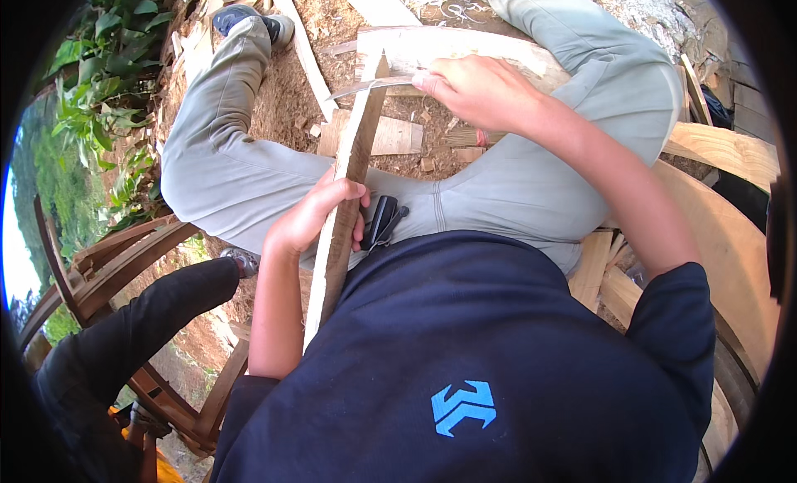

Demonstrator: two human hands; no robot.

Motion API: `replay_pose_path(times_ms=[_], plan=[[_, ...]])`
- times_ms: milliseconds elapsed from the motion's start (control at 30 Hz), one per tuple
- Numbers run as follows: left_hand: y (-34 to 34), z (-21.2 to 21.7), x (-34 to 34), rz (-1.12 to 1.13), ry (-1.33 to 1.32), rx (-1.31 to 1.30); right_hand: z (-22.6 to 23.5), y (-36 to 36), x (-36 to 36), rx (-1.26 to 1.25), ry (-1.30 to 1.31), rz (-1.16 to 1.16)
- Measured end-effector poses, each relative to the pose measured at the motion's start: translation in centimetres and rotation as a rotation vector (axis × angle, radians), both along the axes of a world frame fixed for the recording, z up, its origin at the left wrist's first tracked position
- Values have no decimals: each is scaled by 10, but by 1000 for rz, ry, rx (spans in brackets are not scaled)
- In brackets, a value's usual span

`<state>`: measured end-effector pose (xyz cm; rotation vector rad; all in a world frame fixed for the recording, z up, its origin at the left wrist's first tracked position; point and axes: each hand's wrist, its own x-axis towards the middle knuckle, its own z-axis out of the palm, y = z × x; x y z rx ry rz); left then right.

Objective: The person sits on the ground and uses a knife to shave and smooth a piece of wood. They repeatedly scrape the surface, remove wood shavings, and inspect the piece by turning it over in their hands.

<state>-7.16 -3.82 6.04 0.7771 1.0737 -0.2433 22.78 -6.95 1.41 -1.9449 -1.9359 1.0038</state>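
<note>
My left hand (320, 211) is closed around a long wooden strip (353, 155). The strip slants from beside my waist up to a pointed far end between my legs. My right hand (481, 89) is closed on the handle end of a knife (369, 85); its grip is hidden in the fingers. The thin blade lies across the strip just below the tip, pointing left. A wide pale log or plank (465, 45) lies just beyond the strip's tip. Near my left hand, a small black object (382, 221) rests at my waist.
Wood offcuts (390, 138) and shavings are scattered over the dirt between my legs. Large curved wooden pieces (730, 259) stand close on the right. At left, another person's dark-clothed leg (158, 309) is beside a wooden frame (124, 267). Green plants (112, 60) grow at the upper left.
</note>
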Motion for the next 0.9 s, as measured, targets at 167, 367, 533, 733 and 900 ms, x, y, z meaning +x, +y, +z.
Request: replay_pose_path(times_ms=[167,367,533,733,900], plan=[[0,0,0,-13,-15,2,-6,-12,-20,-31,113,47],[-2,-1,-4,3,-47,29,-19,-15,-26,42,91,113],[1,1,-1,-49,-64,46,-93,19,2,62,-83,-156],[1,-4,-5,-7,-97,0,-53,15,-4,61,168,-255],[-2,3,2,8,-31,40,-26,1,-16,-38,227,-98]])
